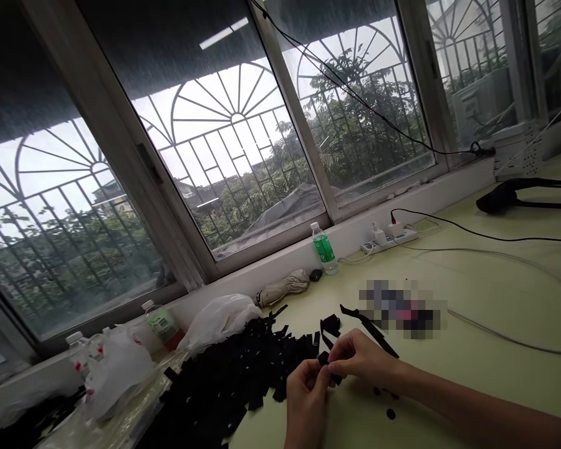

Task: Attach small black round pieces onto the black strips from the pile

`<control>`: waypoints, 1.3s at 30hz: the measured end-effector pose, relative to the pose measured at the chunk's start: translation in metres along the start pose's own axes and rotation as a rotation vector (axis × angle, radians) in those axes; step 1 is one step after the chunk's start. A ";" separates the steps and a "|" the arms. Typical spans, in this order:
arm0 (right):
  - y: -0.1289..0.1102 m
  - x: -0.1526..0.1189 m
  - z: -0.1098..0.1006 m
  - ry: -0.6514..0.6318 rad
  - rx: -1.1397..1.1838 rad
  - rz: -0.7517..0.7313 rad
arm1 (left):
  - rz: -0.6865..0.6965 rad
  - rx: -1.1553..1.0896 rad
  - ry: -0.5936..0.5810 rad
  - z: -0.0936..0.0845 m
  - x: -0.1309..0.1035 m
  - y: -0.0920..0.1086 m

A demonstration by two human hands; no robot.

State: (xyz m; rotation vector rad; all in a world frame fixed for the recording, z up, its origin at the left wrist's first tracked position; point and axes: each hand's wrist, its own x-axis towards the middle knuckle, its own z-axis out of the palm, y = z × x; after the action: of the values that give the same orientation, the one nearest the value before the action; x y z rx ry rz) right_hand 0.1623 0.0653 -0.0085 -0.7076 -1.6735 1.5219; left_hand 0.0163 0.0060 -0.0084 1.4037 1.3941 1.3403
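Note:
My left hand (307, 393) and my right hand (362, 358) meet over the pale green table, fingertips pinched on a small black piece (324, 358). The fingers partly hide it. Left of them spreads a large pile of black pieces (234, 374). Just behind my hands lie a few loose black pieces (330, 324) and a long black strip (374, 330). Some small round black discs (391, 413) rest on the table below my right wrist.
Along the window stand a green-labelled bottle (325, 249), a power strip (390, 238), a folded beige bundle (285, 287) and white plastic bags (222, 318). Cables cross the table (509, 287) at the right. A blurred patch lies behind my right hand.

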 end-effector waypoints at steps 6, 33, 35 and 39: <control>0.001 0.009 -0.016 0.071 -0.463 -0.266 | 0.101 -0.008 0.202 -0.013 0.010 0.005; -0.005 0.019 -0.031 0.189 -0.223 0.081 | 0.578 0.716 -0.371 0.032 -0.028 0.008; -0.006 0.018 -0.031 0.206 -0.128 0.085 | 0.617 0.754 -0.383 0.037 -0.030 0.007; -0.003 0.020 -0.031 0.230 -0.062 0.044 | 0.687 0.832 -0.405 0.041 -0.029 0.007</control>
State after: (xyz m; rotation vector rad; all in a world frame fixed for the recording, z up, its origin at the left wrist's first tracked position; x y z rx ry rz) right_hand 0.1763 0.0989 -0.0022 -0.9214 -1.5459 1.3663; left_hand 0.0615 -0.0167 -0.0143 2.7140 1.2732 0.7363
